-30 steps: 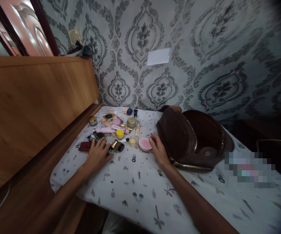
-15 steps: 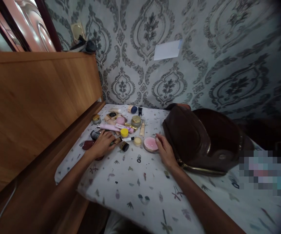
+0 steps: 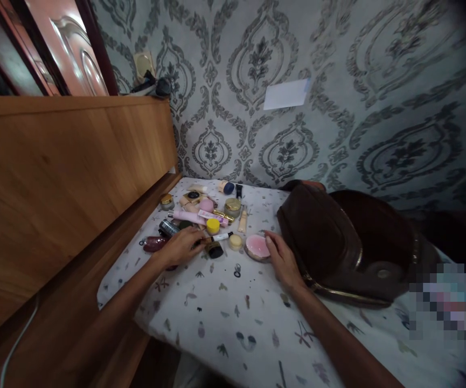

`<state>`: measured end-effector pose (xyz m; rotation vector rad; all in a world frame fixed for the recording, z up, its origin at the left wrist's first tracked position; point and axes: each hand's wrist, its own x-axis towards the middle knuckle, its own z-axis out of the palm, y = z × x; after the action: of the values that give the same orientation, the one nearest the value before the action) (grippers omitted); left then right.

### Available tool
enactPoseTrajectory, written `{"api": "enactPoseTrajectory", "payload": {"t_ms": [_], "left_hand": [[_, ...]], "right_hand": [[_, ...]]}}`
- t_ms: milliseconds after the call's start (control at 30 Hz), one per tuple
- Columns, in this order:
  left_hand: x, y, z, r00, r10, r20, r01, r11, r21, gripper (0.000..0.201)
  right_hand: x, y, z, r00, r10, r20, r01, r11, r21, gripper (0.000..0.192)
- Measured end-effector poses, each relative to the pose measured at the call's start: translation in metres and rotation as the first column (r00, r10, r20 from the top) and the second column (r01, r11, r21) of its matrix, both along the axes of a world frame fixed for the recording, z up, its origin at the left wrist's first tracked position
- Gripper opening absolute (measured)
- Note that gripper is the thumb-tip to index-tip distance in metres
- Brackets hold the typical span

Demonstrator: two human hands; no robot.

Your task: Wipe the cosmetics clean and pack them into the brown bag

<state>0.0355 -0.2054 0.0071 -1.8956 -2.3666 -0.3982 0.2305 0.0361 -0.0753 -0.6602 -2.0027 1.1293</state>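
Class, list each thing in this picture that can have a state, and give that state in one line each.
Brown bag: lying on the bed, mouth open.
Pink round compact: flat on the sheet, closed, right hand's fingers against it.
Right hand: open, resting between compact and bag.
Left hand: palm down over small cosmetics; grip unclear.
Yellow-lidded jar: upright, lid on.
Pink tube: lying flat, capped.
Gold-lidded jar: upright, closed.

hands: 2 — left hand point(image 3: 182, 247), right hand point(image 3: 283, 260); brown bag point(image 3: 338, 242): 1, right of hands; pink compact point(image 3: 257, 247): 1, between hands; gold-lidded jars point(image 3: 233, 206): 2
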Motion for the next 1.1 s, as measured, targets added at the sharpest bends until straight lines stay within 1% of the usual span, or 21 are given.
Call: {"api": "enactPoseTrajectory", "payload": {"t_ms": [33,100,167,200,233,267,333,433,567,767,833,900,967,1000,1033,1100], "left_hand": [[-0.004,0.001,0.002,1.0,0.03,-0.004,-0.03,0.999,0.019,0.022],[-0.016,0.004,0.004,0.988,0.151,-0.02,-0.15,0.987,0.061,0.028],[-0.03,0.009,0.005,0.955,0.295,-0.028,-0.293,0.953,0.079,0.037],[-0.035,0.011,0.004,0.937,0.347,-0.027,-0.344,0.936,0.073,0.04],[-0.039,0.013,0.004,0.926,0.375,-0.026,-0.374,0.926,0.058,0.042],[-0.041,0.014,0.003,0.925,0.379,-0.027,-0.378,0.925,0.037,0.042],[-0.039,0.014,0.003,0.943,0.331,-0.033,-0.332,0.943,-0.004,0.034],[-0.029,0.011,0.004,0.978,0.207,-0.04,-0.208,0.977,-0.042,0.023],[-0.018,0.007,0.003,0.997,0.07,-0.027,-0.071,0.996,-0.056,0.026],[-0.019,0.005,0.002,1.0,-0.009,0.012,0.009,1.0,-0.019,0.037],[-0.019,0.005,0.002,0.999,-0.022,0.032,0.022,1.0,0.0,0.036],[-0.015,0.007,0.004,0.999,-0.012,0.046,0.01,1.0,0.024,0.032],[-0.003,0.012,0.008,0.999,0.0,0.048,-0.002,0.999,0.052,0.031],[0.007,0.015,0.011,0.999,-0.004,0.041,0.001,0.998,0.063,0.031],[0.021,0.02,0.015,0.999,-0.021,0.04,0.018,0.997,0.074,0.03],[0.06,0.029,0.02,0.993,-0.1,0.06,0.095,0.992,0.077,0.028]], "right_hand": [[0.0,0.0,0.0,1.0,0.0,-0.001,0.0,1.0,0.001,0.058],[0.0,0.0,0.0,1.0,0.004,0.001,-0.004,1.0,0.001,0.058],[0.0,0.0,0.0,1.0,0.007,0.004,-0.007,1.0,0.003,0.058],[0.0,0.0,0.0,1.0,0.005,0.004,-0.005,1.0,0.005,0.058],[0.0,0.0,0.0,1.0,0.002,0.003,-0.002,1.0,0.007,0.059],[0.0,0.0,0.0,1.0,0.0,0.001,0.0,1.0,0.009,0.059],[0.0,0.0,0.0,1.0,0.002,-0.004,-0.002,1.0,0.011,0.058],[0.001,0.001,0.0,1.0,0.014,-0.012,-0.014,1.0,0.016,0.056],[0.001,0.0,0.001,1.0,0.02,-0.018,-0.019,1.0,0.023,0.057],[0.001,0.0,0.001,1.0,0.026,-0.012,-0.026,0.999,0.032,0.058],[0.001,-0.001,0.001,1.0,0.03,-0.01,-0.029,0.999,0.035,0.057],[0.001,-0.001,0.002,0.999,0.032,-0.01,-0.032,0.999,0.037,0.057],[0.001,-0.001,0.003,0.999,0.034,-0.011,-0.034,0.999,0.04,0.056],[0.001,-0.001,0.003,0.999,0.034,-0.011,-0.034,0.999,0.041,0.056],[0.001,-0.002,0.003,0.999,0.034,-0.012,-0.034,0.999,0.042,0.056],[0.001,-0.002,0.003,0.999,0.035,-0.013,-0.034,0.998,0.043,0.055]]}}
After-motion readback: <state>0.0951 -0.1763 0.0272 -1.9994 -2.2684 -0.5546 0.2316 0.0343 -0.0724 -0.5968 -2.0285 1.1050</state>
